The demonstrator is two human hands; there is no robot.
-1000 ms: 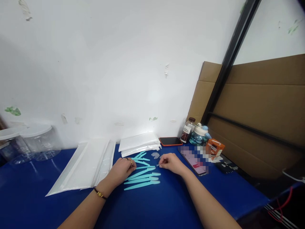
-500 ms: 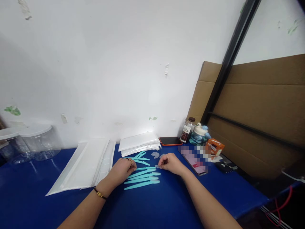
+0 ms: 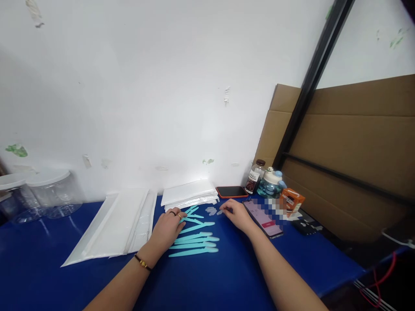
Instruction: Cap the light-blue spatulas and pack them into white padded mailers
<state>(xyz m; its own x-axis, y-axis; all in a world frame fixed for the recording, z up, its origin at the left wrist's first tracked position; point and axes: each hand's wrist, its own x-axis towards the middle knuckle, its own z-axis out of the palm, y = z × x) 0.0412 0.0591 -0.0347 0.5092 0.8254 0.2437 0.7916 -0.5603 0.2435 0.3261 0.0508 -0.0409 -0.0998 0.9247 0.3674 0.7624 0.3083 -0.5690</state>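
Note:
Several turquoise plastic sticks (image 3: 194,239) lie side by side on the blue table (image 3: 227,276), with more crossed in a loose heap (image 3: 191,214) behind them. My left hand (image 3: 168,226) rests on the sticks' left ends, fingers curled over one stick. My right hand (image 3: 236,214) reaches toward a few small clear plastic caps (image 3: 212,211) and pinches at one of them with its fingertips. What sits between those fingertips is too small to name.
White padded envelopes (image 3: 116,224) lie at the left and a white stack (image 3: 189,194) at the back. Two clear jars (image 3: 48,192) stand far left. Two phones (image 3: 231,191) (image 3: 264,216), a bottle (image 3: 254,177), a blue-lidded container (image 3: 270,183), an orange box (image 3: 292,201) and cardboard (image 3: 356,147) fill the right.
My right hand moved away from the sticks, back and right to the clear caps. My left hand shifted slightly forward along the sticks; one stick now lies angled apart from the row.

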